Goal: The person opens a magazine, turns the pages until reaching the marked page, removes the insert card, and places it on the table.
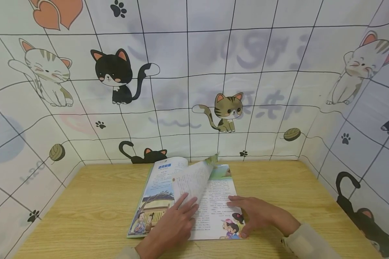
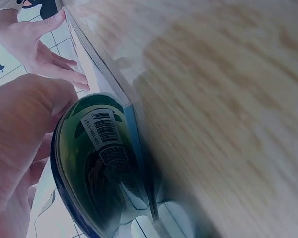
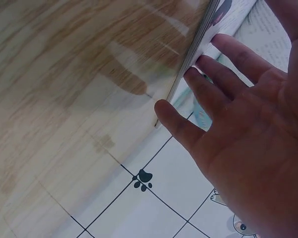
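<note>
An illustrated magazine (image 1: 207,219) with printed text lies open on the wooden table. One of its pages (image 1: 189,180) is lifted and curls over between the two sides. My left hand (image 1: 176,223) touches that page's lower part with extended fingers. In the left wrist view, a curved green cover with a barcode label (image 2: 102,129) is beside the hand, whose fingertips are mostly hidden. My right hand (image 1: 259,216) rests at the magazine's right edge, fingers spread. From the right wrist view, the fingertips (image 3: 191,74) of that hand meet the magazine's edge.
The wooden table (image 1: 94,201) extends to both sides of the magazine. Behind it rises a white cloth backdrop (image 1: 168,118) with grid lines and cartoon cats, which also covers the left and right sides.
</note>
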`<state>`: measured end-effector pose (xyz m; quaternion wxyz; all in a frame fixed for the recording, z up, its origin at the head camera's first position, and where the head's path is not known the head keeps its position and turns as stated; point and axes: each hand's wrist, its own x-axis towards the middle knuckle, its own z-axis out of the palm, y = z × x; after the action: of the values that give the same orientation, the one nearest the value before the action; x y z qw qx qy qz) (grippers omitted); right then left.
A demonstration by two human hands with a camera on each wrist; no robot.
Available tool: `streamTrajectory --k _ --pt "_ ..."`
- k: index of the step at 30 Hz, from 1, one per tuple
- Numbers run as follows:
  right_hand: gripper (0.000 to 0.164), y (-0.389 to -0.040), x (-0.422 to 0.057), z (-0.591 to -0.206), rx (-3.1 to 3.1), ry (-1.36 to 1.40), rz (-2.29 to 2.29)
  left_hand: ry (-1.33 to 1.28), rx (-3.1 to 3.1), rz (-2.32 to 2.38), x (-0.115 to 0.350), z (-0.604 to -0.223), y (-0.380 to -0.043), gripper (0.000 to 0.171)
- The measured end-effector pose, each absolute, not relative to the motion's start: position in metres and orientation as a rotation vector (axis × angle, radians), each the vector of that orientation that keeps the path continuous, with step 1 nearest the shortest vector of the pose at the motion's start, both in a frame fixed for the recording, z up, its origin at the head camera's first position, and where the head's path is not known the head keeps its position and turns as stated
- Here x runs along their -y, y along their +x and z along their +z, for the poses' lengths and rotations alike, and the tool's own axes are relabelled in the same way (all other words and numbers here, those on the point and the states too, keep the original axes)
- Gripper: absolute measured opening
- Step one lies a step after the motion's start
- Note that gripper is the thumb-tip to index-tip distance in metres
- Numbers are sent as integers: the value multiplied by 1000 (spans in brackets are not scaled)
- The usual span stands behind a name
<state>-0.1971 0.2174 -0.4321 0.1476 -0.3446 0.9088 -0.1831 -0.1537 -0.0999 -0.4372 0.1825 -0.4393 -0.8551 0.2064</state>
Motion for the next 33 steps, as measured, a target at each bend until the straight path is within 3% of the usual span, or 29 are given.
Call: streamTrajectory --k 11,21,33 --pt "104 -196 -217 -437 -2616 -974 -522 -1059 2567 470 103 -439 -151 22" --pt "101 -195 -215 -432 -2624 -940 -500 -948 2868 183 107 -437 -154 37" --pt "100 -196 -215 -434 -2613 -928 -506 -917 2981 -14 113 -442 -160 42"
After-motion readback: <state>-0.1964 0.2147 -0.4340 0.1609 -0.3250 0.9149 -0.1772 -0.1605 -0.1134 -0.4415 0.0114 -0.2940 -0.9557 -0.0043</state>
